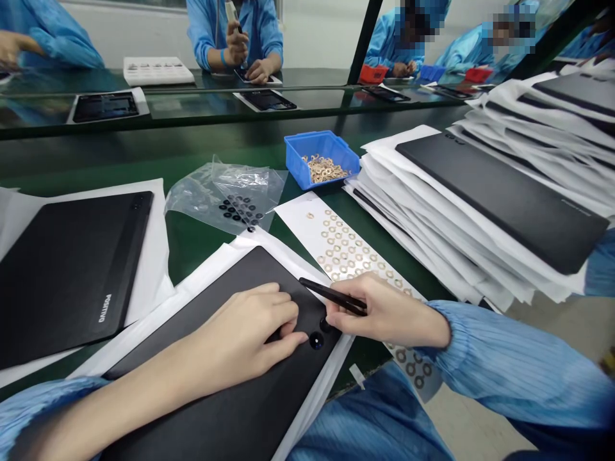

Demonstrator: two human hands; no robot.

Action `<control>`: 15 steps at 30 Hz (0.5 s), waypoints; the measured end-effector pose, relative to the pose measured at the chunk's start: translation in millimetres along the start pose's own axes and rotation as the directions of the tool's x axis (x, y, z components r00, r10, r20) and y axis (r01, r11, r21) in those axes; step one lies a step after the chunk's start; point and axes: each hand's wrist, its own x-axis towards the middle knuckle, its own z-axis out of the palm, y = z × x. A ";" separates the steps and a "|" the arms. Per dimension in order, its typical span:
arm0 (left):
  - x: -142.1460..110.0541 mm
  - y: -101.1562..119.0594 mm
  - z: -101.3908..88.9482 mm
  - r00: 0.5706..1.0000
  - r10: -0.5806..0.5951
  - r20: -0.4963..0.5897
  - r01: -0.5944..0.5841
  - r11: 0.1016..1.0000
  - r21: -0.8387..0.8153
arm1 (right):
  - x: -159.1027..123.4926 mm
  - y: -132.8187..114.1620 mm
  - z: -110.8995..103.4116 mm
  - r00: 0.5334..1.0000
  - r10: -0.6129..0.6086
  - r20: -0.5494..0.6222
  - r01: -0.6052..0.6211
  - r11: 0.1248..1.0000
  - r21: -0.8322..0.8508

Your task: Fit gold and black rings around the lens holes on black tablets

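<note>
A black tablet-like panel lies on white wrapping in front of me. My left hand rests flat on its upper right part, fingers curled with the tips pressing beside a round camera hole. My right hand is closed around black tweezers, whose tips point up and left over the panel's corner. The right thumb touches the panel edge near a second hole. A white sheet of small gold ring stickers lies just behind the right hand.
A blue bin holds loose gold rings. A clear bag of black rings lies behind the panel. Another black panel sits at left, and a tall stack of wrapped panels at right. Other people in blue coats work across the bench.
</note>
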 end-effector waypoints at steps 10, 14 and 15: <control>-3.1 2.0 0.9 0.992 0.126 -0.016 -0.124 0.987 0.103 | -11.0 0.2 5.5 0.959 -0.038 -0.282 0.015 0.997 -0.082; -8.8 6.5 2.7 0.978 0.198 0.074 -0.209 0.951 0.229 | -27.2 2.9 17.1 0.816 0.032 -0.578 0.099 0.976 0.194; -10.0 7.5 3.1 0.976 0.197 0.093 -0.215 0.945 0.247 | -30.6 2.8 22.1 0.781 0.039 -0.623 0.134 0.964 0.228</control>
